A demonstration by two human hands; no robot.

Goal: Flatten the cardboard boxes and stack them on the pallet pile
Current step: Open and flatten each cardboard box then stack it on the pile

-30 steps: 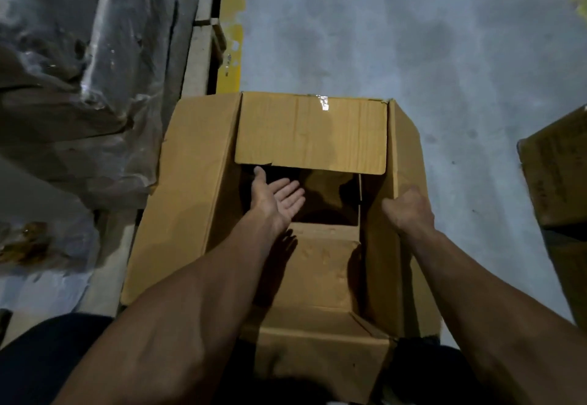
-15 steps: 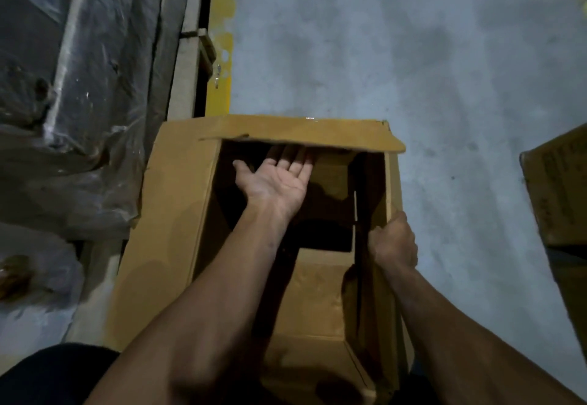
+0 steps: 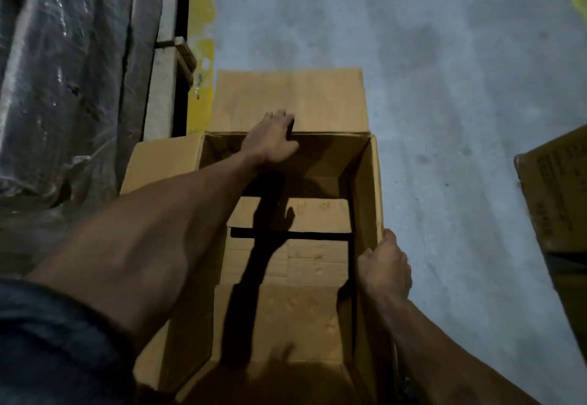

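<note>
Open cardboard box (image 3: 279, 245) on grey concrete floor (image 3: 444, 86), mouth up toward camera, directly in front of and below person. Looks light, empty, stiff along panels but hinging easily at creases; corners likely to fold once bottom flaps give. Bottom flaps (image 3: 287, 215) inside box partly parted, dark gap between them, so probably not taped tight. Best hold: rim edges and flap creases, not mid-panel, which would buckle.

Left hand (image 3: 270, 140) at far rim of box, palm down over crease where far flap (image 3: 289, 99) folds outward, fingers fairly straight, pressing flap away; nothing clasped. Right hand (image 3: 386, 264) on right wall of box near its near end, fingers curled over rim, thumb inside, gripping wall. Left side flap (image 3: 158, 163) of box splayed outward.

Left of box: plastic-wrapped load (image 3: 63, 71) on wooden pallet (image 3: 165, 55), yellow floor line (image 3: 203, 55) between. Right of box, well apart: second carton (image 3: 556, 198), partly out of frame.

Pile for flattened boxes not identifiable here.
</note>
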